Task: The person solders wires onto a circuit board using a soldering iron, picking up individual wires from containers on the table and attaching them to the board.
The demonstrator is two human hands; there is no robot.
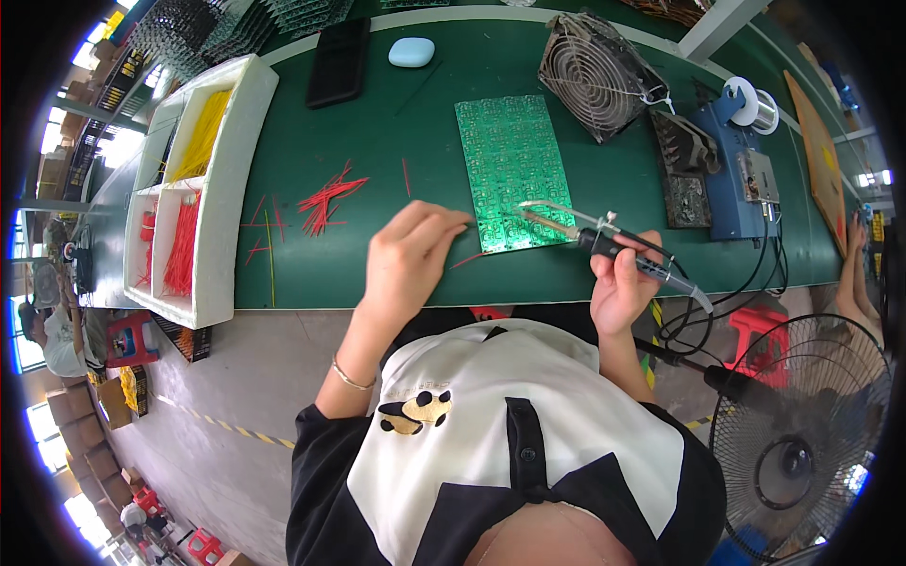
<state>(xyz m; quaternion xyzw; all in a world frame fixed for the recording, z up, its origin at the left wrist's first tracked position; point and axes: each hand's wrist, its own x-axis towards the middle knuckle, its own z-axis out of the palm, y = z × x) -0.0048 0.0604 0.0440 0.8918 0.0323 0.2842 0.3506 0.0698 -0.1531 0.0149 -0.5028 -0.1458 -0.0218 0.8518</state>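
Observation:
A green panel of small circuit boards [514, 160] lies flat on the green bench mat in front of me. My right hand [625, 274] is closed around a soldering iron [599, 242] with a bent solder-feed tube, its tip over the panel's lower right part. Just left of the panel's near corner is my left hand [412, 253], fingers pinched together; what they hold, if anything, is too small to make out. A red wire [467, 259] lies below those fingertips, against the panel's near edge. More cut red wires [330, 196] are piled to the left.
A white foam box [247, 123] holds yellow and red wires at left. Along the back are a black phone [338, 62], a pale blue case [411, 52] and a square fan [601, 80]. A blue soldering unit [736, 174] with a solder spool [752, 106] stands right, its cables hanging nearby.

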